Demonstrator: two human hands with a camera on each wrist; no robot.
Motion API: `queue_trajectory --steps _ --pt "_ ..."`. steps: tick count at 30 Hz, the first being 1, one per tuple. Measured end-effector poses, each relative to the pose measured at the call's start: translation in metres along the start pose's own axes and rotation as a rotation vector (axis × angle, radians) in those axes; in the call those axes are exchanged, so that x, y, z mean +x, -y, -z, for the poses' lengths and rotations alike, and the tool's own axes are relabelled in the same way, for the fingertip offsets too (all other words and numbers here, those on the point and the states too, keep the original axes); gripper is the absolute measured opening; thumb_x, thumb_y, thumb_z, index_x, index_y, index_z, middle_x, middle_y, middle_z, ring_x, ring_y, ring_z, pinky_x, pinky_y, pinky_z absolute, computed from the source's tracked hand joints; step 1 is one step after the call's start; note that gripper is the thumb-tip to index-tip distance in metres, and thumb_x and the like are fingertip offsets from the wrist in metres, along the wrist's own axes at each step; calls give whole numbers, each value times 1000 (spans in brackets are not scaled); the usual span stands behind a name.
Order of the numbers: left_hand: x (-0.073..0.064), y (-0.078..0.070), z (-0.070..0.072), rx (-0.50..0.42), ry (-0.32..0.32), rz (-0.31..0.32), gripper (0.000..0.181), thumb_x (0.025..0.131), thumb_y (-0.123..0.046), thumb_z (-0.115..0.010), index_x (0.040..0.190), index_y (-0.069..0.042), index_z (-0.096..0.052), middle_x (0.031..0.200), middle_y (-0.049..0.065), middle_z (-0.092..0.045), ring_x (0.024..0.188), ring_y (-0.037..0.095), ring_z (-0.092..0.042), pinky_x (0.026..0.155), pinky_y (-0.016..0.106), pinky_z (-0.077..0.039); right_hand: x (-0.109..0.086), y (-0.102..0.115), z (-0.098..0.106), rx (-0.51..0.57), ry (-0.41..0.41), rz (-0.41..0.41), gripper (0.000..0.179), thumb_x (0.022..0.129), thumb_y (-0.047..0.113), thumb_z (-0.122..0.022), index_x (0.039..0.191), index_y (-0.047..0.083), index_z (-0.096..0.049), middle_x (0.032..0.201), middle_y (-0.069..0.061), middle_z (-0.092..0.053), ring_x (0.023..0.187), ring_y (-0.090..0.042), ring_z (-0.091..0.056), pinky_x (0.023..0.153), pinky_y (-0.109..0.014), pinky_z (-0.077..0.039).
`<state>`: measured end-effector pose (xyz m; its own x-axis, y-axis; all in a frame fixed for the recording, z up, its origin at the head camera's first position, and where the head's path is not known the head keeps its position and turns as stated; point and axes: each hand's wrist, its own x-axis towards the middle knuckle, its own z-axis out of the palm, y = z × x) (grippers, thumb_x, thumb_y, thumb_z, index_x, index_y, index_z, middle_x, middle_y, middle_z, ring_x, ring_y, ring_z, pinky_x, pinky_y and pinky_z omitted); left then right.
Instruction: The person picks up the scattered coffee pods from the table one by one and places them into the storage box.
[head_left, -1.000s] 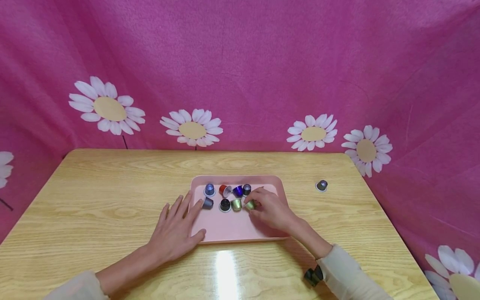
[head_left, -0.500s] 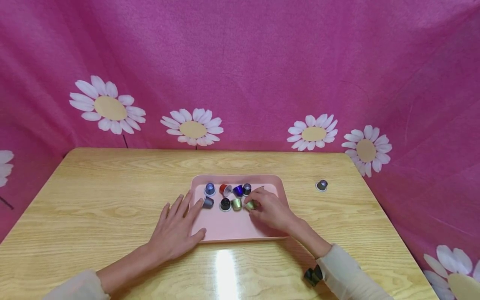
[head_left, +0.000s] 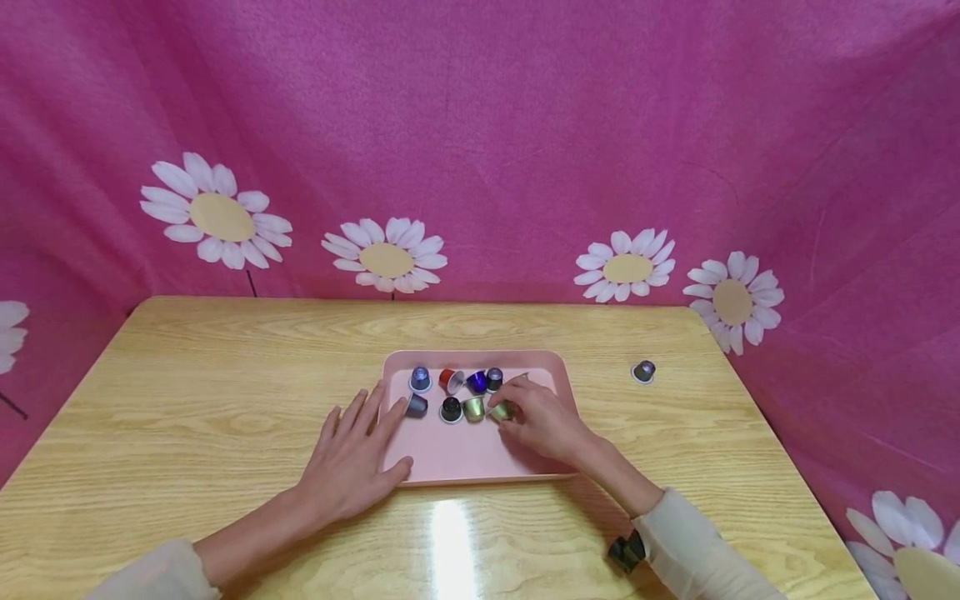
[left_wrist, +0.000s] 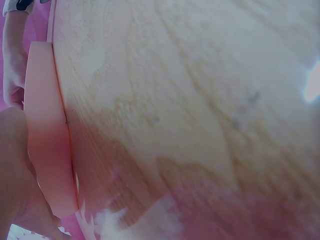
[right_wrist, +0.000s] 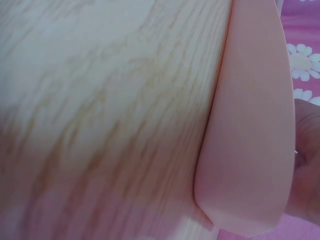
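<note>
In the head view a pink tray (head_left: 450, 454) holds several coffee capsules. My right hand (head_left: 546, 421) reaches over its right part and pinches a green capsule (head_left: 500, 411) low in the tray; the fingers partly cover it. Just left of that are a second green capsule (head_left: 474, 409) and a black capsule (head_left: 451, 409). My left hand (head_left: 352, 462) lies with spread, straight fingers over the tray's left edge, its index fingertip close to a grey capsule (head_left: 417, 406). Both wrist views mostly show the tray's outer wall (left_wrist: 47, 115) and wood.
Along the tray's back stand or lie a light blue capsule (head_left: 420, 379), a red capsule (head_left: 448, 381), a dark blue capsule (head_left: 477, 382) and a dark grey capsule (head_left: 494, 379). Another dark capsule (head_left: 643, 372) stands on the wooden table (head_left: 225, 375), right of the tray. A pink flowered cloth (head_left: 495, 167) hangs behind.
</note>
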<state>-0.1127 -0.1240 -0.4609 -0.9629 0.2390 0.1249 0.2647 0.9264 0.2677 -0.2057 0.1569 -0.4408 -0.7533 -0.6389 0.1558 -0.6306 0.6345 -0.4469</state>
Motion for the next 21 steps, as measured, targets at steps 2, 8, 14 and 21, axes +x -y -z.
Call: queue_trajectory --steps 2,8,14,21 --pt "0 0 0 1 3 2 77 91 -50 -60 154 -13 -39 163 18 -20 145 45 -22 112 67 -16 0 0 0 0 2 -5 24 82 3 -78 105 9 -71 109 -7 -64 96 -18 -58 82 -30 -53" --pt "0 0 1 -4 6 2 77 91 -50 -61 154 -13 -39 163 18 -20 145 44 -22 112 67 -16 0 1 0 8 1 -4 24 82 3 -78 104 9 -71 108 -7 -64 93 -17 -57 80 -29 -53" --pt "0 0 1 -1 -3 -4 76 91 -50 -61 154 -13 -39 163 18 -20 144 45 -23 111 67 -17 0 0 0 4 -7 6 25 81 3 -79 105 9 -71 111 -8 -64 97 -19 -58 83 -32 -53" --pt "0 -1 0 0 17 7 77 91 -50 -60 155 -14 -38 163 17 -18 145 45 -21 112 66 -16 0 -1 1 1 -16 14 27 80 2 -79 105 9 -71 114 -10 -64 103 -21 -59 86 -33 -53"
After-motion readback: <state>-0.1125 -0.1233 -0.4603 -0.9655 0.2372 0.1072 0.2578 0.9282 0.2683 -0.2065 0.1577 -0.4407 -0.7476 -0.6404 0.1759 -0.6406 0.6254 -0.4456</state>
